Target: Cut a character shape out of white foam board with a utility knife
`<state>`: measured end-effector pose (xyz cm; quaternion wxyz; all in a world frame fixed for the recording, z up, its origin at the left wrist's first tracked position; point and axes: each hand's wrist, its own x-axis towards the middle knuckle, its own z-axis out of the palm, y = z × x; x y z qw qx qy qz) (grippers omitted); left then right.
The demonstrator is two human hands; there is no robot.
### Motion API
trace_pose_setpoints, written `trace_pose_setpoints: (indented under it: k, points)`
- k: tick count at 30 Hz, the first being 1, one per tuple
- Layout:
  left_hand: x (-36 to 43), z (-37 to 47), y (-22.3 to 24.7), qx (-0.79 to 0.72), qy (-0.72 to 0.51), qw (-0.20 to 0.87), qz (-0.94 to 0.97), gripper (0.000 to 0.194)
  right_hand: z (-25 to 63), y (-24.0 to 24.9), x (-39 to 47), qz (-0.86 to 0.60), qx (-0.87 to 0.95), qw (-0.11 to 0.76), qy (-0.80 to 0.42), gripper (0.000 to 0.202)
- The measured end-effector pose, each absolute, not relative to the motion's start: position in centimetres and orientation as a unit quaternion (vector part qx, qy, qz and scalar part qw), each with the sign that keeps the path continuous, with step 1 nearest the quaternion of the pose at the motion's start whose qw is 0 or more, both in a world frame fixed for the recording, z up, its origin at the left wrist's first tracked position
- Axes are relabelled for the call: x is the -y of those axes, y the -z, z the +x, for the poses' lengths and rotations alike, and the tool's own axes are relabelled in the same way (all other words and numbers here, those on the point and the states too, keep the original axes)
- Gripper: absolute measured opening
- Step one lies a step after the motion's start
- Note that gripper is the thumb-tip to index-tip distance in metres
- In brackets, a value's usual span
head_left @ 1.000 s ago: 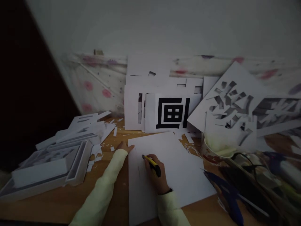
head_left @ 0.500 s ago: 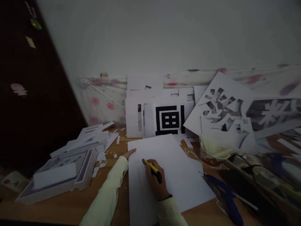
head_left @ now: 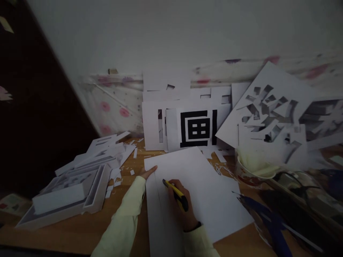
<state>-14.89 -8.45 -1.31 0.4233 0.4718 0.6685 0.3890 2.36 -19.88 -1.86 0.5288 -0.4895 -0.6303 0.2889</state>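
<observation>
White sheet [head_left: 187, 166], on desk [head_left: 66, 235]: thin line [head_left: 158, 192] near left edge, remainder seemingly unmarked, no cutouts visible; right hand [head_left: 187, 214]: gripping yellow-black cutter [head_left: 175, 192]; left hand [head_left: 147, 173]: at sheet's edge, grip unclear

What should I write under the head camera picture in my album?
Right hand holds a yellow-and-black cutter over white paper; left hand touches the paper's edge.

Wears a long, creased, pale yellow-green cloth sleeve [head_left: 122, 217] on the left, a matching sleeve [head_left: 198, 243] on the right, plus a thin black band [head_left: 197, 226] just beyond its edge
</observation>
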Motion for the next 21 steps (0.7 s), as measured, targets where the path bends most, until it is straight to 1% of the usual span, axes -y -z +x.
trace_pose_setpoints:
  k: [3,5,7,9,11,13,14,15,17,21]
  points:
    - [8.7,-14.6,1.0,-0.649,-0.421,0.479,0.414,0.036,2.4,2.1,20.0,-0.478,0.633,0.536,-0.29,0.02]
    - [8.7,-14.6,0.3,-0.647,-0.432,0.479,0.406,0.037,2.4,2.0,20.2,-0.471,0.635,0.545,-0.277,0.021]
    - [8.3,-14.6,-1.3,-0.653,-0.445,0.451,0.416,0.028,2.5,1.3,20.2,-0.461,0.639,0.563,-0.249,0.022]
    - [7.7,-14.7,-3.8,-0.643,-0.479,0.406,0.438,0.022,2.6,-0.1,19.8,-0.441,0.65,0.586,-0.199,0.023]
    - [7.0,-14.7,-7.2,-0.604,-0.543,0.356,0.463,0.028,2.7,-2.1,19.3,-0.423,0.67,0.593,-0.14,0.023]
    - [6.7,-14.6,-10.6,-0.533,-0.597,0.312,0.511,0.04,2.7,-4.3,18.9,-0.416,0.685,0.59,-0.101,0.025]
    - [6.8,-14.5,-12.0,-0.501,-0.618,0.288,0.534,0.047,2.7,-5.2,18.8,-0.412,0.687,0.589,-0.101,0.026]
    - [7.0,-14.4,-13.2,-0.476,-0.632,0.261,0.553,0.051,2.6,-5.8,18.8,-0.409,0.686,0.591,-0.115,0.028]
    - [7.5,-14.0,-14.6,-0.448,-0.644,0.213,0.583,0.055,2.5,-6.3,19.2,-0.401,0.666,0.605,-0.174,0.036]
    - [8.4,-13.7,-14.0,-0.439,-0.657,0.148,0.595,0.051,3.1,-4.9,21.2,-0.365,0.589,0.624,-0.362,0.052]
